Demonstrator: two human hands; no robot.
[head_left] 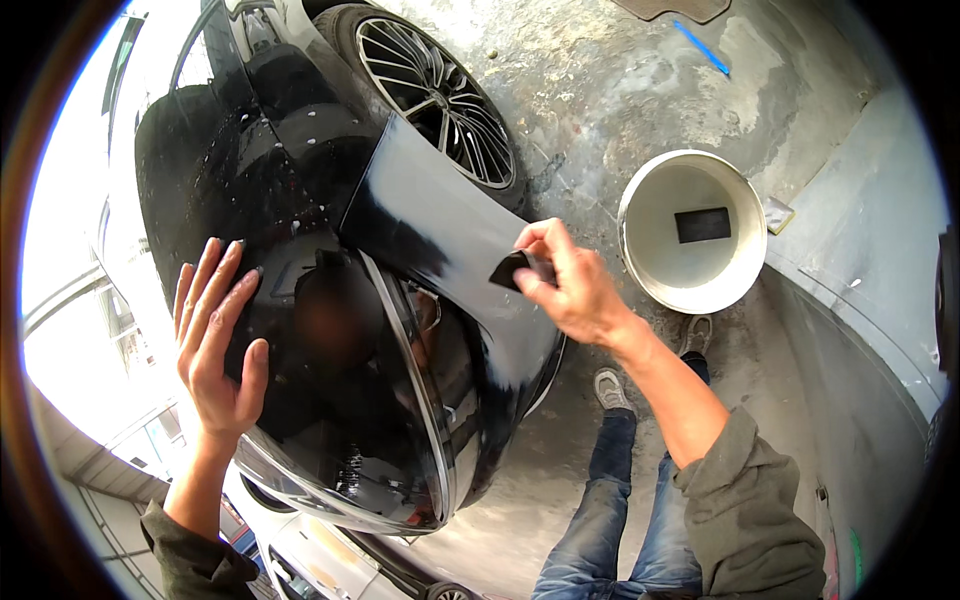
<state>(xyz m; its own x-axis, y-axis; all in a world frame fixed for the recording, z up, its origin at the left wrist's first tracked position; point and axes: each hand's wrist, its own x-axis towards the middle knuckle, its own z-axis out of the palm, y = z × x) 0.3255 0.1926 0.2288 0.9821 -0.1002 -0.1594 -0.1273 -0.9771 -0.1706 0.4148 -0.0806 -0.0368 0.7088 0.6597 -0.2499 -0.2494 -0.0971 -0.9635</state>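
I note stained floor (590, 90), car (310, 420) cut off above; right hand (580, 290) clamps partly hidden pad (507, 270); left hand (215, 350) has fingers apart.

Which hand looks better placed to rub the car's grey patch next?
Probably the right hand: it holds a dark pad at the grey patch; the empty left hand is spread over black bodywork.
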